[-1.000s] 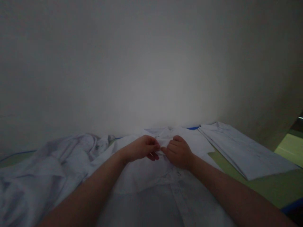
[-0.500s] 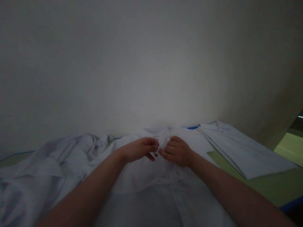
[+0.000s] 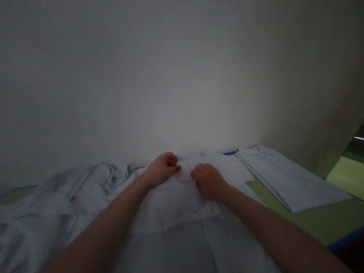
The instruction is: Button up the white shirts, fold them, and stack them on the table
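A white shirt (image 3: 173,204) lies spread in front of me on a green surface, its far end near the wall. My left hand (image 3: 162,170) rests at the shirt's far end with its fingers curled into a pinch on the cloth. My right hand (image 3: 208,181) lies beside it, a little nearer to me, fingers curled and pressing on the same stretch of fabric. The two hands are a short gap apart.
A heap of crumpled white cloth (image 3: 57,197) lies to the left. A folded white garment (image 3: 287,180) lies flat on the green surface (image 3: 313,222) to the right. A plain wall (image 3: 182,76) rises just behind. A blue edge (image 3: 345,239) shows at the lower right.
Both hands were bunched together on a raised fold of cloth. Now they have parted slightly, the left one has slid further away, and the fabric lies flatter.
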`<control>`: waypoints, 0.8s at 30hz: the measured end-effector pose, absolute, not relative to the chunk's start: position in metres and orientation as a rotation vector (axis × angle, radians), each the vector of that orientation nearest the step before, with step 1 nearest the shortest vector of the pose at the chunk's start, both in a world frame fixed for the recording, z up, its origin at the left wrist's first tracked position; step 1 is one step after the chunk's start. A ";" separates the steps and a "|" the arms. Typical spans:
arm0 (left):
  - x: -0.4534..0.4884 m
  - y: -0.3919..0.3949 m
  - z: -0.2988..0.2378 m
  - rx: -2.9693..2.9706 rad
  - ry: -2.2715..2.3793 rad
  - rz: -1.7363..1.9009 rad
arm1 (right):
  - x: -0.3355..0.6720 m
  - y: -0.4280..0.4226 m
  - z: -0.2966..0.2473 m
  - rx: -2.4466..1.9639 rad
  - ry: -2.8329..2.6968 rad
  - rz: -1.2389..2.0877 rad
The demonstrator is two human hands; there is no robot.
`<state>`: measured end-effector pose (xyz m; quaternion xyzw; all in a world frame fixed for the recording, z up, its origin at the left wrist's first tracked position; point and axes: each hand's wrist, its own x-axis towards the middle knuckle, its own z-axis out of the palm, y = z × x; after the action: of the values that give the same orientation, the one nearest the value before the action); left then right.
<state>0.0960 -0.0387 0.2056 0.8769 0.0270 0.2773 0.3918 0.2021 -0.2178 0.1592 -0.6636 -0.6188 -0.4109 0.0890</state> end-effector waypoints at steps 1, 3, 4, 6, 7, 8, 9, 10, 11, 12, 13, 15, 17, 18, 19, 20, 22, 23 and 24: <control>0.094 -0.036 0.209 2.277 0.086 0.734 | 0.202 -0.218 0.160 -2.071 -1.749 -1.170; 0.088 -0.033 0.217 2.318 0.121 0.753 | 0.201 -0.220 0.162 -2.209 -1.614 -1.081; 0.084 -0.033 0.221 2.321 0.129 0.756 | 0.201 -0.221 0.164 -2.251 -1.578 -1.044; 0.075 -0.036 0.227 2.312 0.125 0.765 | 0.203 -0.224 0.168 -2.298 -1.556 -0.978; 0.069 -0.037 0.228 2.299 0.115 0.774 | 0.205 -0.226 0.170 -2.310 -1.576 -0.942; 0.062 -0.039 0.229 2.281 0.105 0.777 | 0.207 -0.228 0.172 -2.318 -1.625 -0.896; 0.056 -0.041 0.228 2.264 0.103 0.765 | 0.209 -0.230 0.175 -2.328 -1.701 -0.838; 0.049 -0.042 0.226 2.253 0.115 0.738 | 0.210 -0.233 0.178 -2.336 -1.797 -0.773; 0.042 -0.043 0.222 2.251 0.139 0.702 | 0.212 -0.235 0.180 -2.341 -1.899 -0.704; 0.034 -0.043 0.216 2.258 0.171 0.665 | 0.212 -0.239 0.183 -2.341 -1.994 -0.638; 0.027 -0.043 0.209 2.274 0.208 0.627 | 0.212 -0.242 0.186 -2.329 -2.068 -0.577; 0.014 -0.041 0.192 2.331 0.281 0.551 | 0.213 -0.251 0.189 -2.252 -2.160 -0.428; 0.001 -0.038 0.174 2.399 0.326 0.456 | 0.218 -0.259 0.192 -2.126 -2.206 -0.189; -0.005 -0.036 0.166 2.436 0.340 0.386 | 0.224 -0.263 0.193 -2.068 -2.202 -0.052; -0.011 -0.033 0.160 2.469 0.347 0.300 | 0.234 -0.265 0.195 -2.034 -2.164 0.062; -0.017 -0.031 0.156 2.497 0.346 0.213 | 0.246 -0.268 0.196 -2.040 -2.070 0.116; -0.026 -0.026 0.155 2.563 0.306 0.083 | 0.276 -0.272 0.197 -2.167 -1.660 0.032; -0.029 -0.025 0.156 2.604 0.276 0.055 | 0.293 -0.275 0.197 -2.236 -1.399 -0.056; -0.031 -0.023 0.160 2.643 0.248 0.052 | 0.308 -0.278 0.195 -2.285 -1.152 -0.138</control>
<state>-0.0305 -0.0235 0.1596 0.9661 0.0906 0.0190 0.2409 0.3080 -0.2778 0.1949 -0.8545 -0.4308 -0.0518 0.2856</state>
